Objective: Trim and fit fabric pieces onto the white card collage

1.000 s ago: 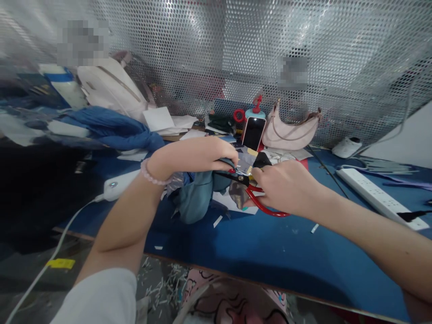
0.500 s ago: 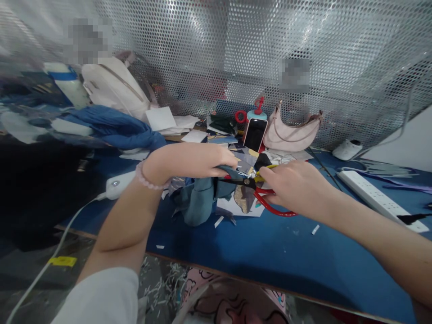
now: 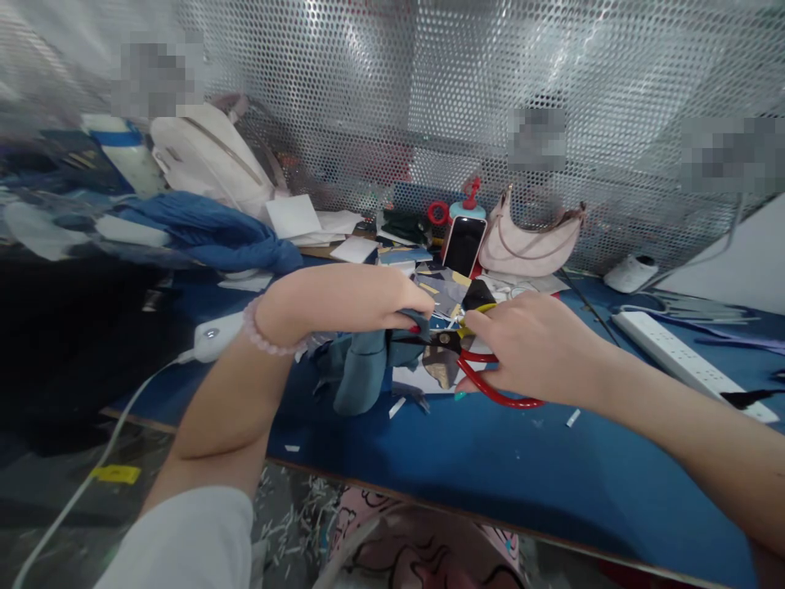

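Note:
My left hand [image 3: 408, 301], a beaded bracelet at its wrist, pinches a piece of blue-grey fabric [image 3: 361, 372] that hangs down over the table. My right hand [image 3: 515, 339] grips a pair of scissors [image 3: 500, 394] with red-coated handles. Their dark blades point left and meet the fabric just below my left fingers; the tips are hidden by cloth. Under and behind the scissors lie fabric scraps [image 3: 446, 286] and a sheet of white paper [image 3: 412, 378].
A phone [image 3: 464, 245] leans upright behind my hands, beside a pale pink handbag [image 3: 532, 239]. To the right lie a power strip [image 3: 687, 360] and a thread cone [image 3: 631, 272]. Blue cloth [image 3: 214, 233] and a white backpack [image 3: 208, 155] are at left. Perforated metal sheeting [image 3: 368, 74] closes the back.
The scissors' handles have spread further apart, and the lower red loop has dropped slightly. My left hand still holds the fabric in nearly the same place.

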The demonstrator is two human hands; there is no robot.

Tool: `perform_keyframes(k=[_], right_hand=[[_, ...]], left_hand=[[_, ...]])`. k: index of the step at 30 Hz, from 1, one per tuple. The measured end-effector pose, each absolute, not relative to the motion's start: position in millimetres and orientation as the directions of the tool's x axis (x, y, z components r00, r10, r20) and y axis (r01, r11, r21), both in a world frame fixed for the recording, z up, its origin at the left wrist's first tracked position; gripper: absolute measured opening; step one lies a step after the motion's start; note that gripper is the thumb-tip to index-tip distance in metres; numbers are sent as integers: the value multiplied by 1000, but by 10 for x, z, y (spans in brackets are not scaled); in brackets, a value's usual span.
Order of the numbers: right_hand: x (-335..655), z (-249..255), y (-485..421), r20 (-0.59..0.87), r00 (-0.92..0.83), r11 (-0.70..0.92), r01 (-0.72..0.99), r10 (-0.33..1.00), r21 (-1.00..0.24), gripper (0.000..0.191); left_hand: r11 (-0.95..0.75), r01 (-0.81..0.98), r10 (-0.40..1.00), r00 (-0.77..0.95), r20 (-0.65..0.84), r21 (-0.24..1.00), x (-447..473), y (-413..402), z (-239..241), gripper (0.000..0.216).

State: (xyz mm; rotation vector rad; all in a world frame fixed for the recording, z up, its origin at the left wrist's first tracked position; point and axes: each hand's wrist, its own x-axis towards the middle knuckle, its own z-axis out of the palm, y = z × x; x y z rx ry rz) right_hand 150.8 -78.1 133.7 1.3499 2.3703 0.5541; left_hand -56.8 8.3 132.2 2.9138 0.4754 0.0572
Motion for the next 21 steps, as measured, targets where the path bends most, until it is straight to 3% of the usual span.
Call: perform_keyframes(k=[9,16,21], right_hand=[[1456,1316,-787,-123,-496,473,683,860,556,13],[1443,1295,-808,-119,-506,488,701,854,520,29],[1423,1289,-800,-131,-501,485,685,855,544,26]], left_hand=[[-926,323,328,945,-4,194,-576,73,1345,13],[-929,280,293,956,15,243,-572,87,1341,12],[-919,292,302,953,-2,265,-552,90,1356,12]])
